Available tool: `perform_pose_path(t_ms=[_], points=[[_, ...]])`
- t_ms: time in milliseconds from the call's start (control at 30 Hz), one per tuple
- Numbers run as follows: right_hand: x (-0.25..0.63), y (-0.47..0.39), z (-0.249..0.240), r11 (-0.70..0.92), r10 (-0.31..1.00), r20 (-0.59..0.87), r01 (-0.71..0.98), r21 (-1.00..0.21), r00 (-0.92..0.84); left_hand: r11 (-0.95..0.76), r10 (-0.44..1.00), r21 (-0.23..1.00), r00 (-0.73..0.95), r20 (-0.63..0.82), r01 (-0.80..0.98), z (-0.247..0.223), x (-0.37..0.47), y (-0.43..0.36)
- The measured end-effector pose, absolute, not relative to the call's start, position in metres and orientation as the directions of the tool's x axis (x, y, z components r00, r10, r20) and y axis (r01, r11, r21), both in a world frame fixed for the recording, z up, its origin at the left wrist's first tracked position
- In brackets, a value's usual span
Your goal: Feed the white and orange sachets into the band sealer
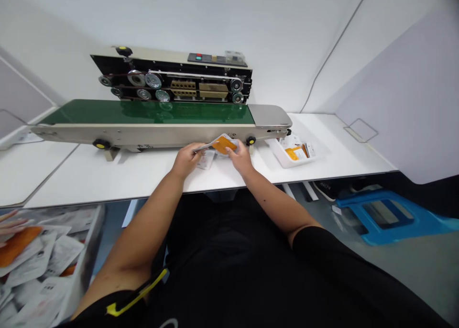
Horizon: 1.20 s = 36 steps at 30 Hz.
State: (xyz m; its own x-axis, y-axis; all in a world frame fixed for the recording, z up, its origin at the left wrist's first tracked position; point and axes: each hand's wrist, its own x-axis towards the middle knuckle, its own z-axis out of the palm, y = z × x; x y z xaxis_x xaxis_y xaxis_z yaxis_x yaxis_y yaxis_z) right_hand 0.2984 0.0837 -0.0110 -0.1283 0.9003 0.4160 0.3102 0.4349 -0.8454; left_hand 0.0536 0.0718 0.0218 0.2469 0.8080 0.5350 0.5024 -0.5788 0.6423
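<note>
Both my hands are in front of the conveyor, above the white table, closed on a small orange-and-white packet (224,144). My left hand (187,159) pinches its left side, where a pale edge shows. On the opposite side, my right hand (241,158) has its thumb against the orange face. I cannot tell whether this is one packet or two pieces together. Just beneath my hands lies another whitish packet (205,160) on the table, partly covered by my left fingers.
A band sealing machine (172,82) with a green conveyor belt (150,112) stands behind my hands. A white tray (287,161) of packets sits right. At lower left, another person's hand (10,228) is over a bin (93,232) of packets. A blue plastic stool (376,223) lies lower right.
</note>
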Motion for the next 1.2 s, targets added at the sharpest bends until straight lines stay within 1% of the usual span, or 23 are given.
perform_pose_path(t_ms=[67, 133, 300, 467, 567, 667, 733, 800, 933, 1067, 1133, 1200], points=[[0.297, 0.082, -0.009, 0.389, 0.918, 0.395, 0.275, -0.879, -0.036, -0.587, 0.804, 0.611, 0.295, 0.516, 0.53, 0.018, 0.054, 0.074], [0.295, 0.081, -0.008, 0.355, 0.929, 0.371, 0.241, -0.903, 0.02, -0.595, 0.8, 0.59, 0.336, 0.497, 0.545, 0.015, 0.055, 0.075], [0.295, 0.079, -0.006, 0.334, 0.934, 0.353, 0.219, -0.917, 0.056, -0.618, 0.784, 0.585, 0.36, 0.505, 0.525, 0.015, 0.057, 0.075], [0.295, 0.08, -0.01, 0.338, 0.927, 0.358, 0.169, -0.926, 0.108, -0.573, 0.817, 0.605, 0.331, 0.472, 0.553, 0.022, 0.057, 0.07], [0.294, 0.079, -0.012, 0.352, 0.934, 0.356, 0.089, -0.932, 0.038, -0.553, 0.833, 0.603, 0.382, 0.399, 0.575, 0.024, 0.058, 0.068], [0.292, 0.076, -0.012, 0.368, 0.925, 0.36, 0.045, -0.929, -0.122, -0.562, 0.823, 0.612, 0.45, 0.347, 0.556, 0.023, 0.058, 0.069], [0.293, 0.072, -0.01, 0.385, 0.898, 0.368, 0.029, -0.922, -0.241, -0.561, 0.821, 0.619, 0.465, 0.332, 0.549, 0.021, 0.058, 0.069], [0.294, 0.069, -0.007, 0.412, 0.867, 0.383, 0.03, -0.91, -0.318, -0.561, 0.823, 0.605, 0.461, 0.332, 0.566, 0.018, 0.057, 0.071], [0.297, 0.065, -0.002, 0.479, 0.838, 0.422, 0.095, -0.873, -0.347, -0.571, 0.821, 0.521, 0.435, 0.37, 0.635, 0.014, 0.054, 0.074], [0.296, 0.064, 0.0, 0.503, 0.815, 0.428, 0.112, -0.857, -0.39, -0.597, 0.802, 0.477, 0.451, 0.392, 0.646, 0.013, 0.054, 0.077], [0.294, 0.064, 0.0, 0.501, 0.838, 0.431, 0.157, -0.851, -0.335, -0.611, 0.79, 0.439, 0.471, 0.392, 0.659, 0.013, 0.054, 0.078], [0.293, 0.066, -0.001, 0.487, 0.865, 0.444, 0.18, -0.855, -0.232, -0.619, 0.783, 0.4, 0.491, 0.381, 0.676, 0.015, 0.054, 0.078]])
